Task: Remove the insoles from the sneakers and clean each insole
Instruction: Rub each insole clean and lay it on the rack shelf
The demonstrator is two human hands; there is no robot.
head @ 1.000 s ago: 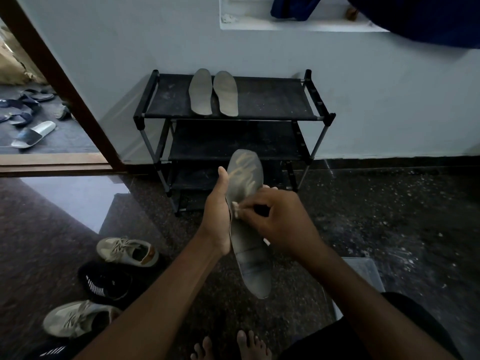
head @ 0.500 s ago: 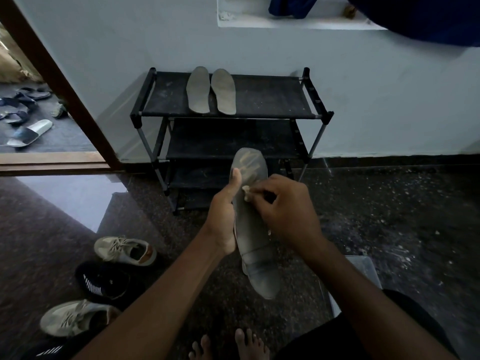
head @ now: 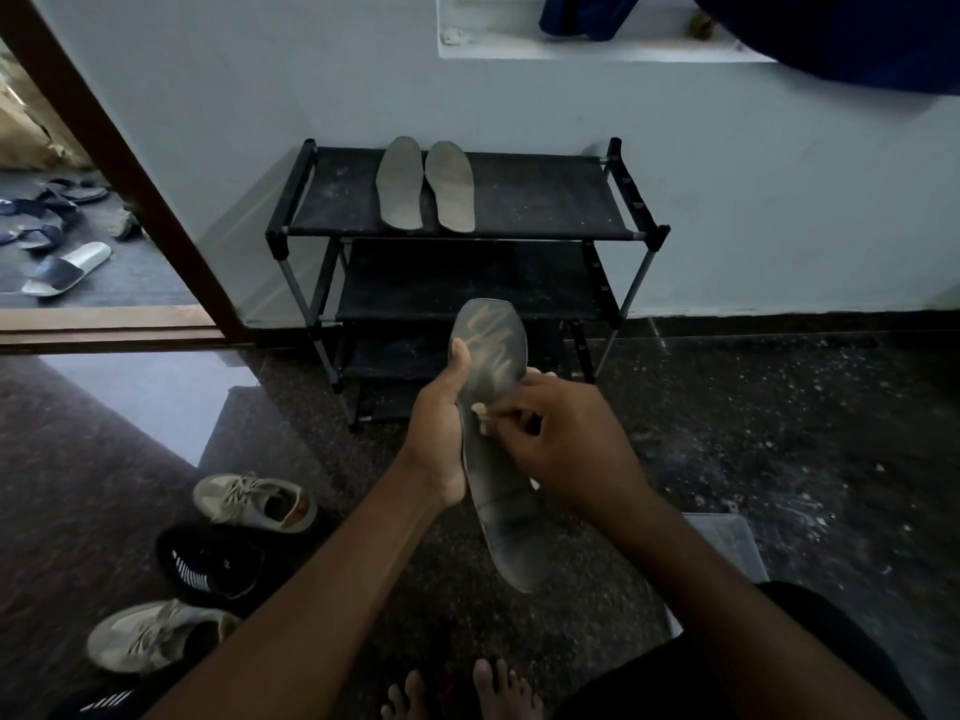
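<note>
Mid-clean: left hand (head: 441, 439) grips a dark grey foam insole (head: 498, 496) before a black shoe rack (head: 545, 200), right hand (head: 566, 444) pinching a small pale wad (head: 480, 411) against it; the streaked toe likely needs wiping next

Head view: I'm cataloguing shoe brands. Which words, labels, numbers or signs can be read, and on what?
No text can be read.
On the held insole: pale wavy marking near its toe end, not legible as letters.
On the black sneaker: white stripes only, no words.
</note>
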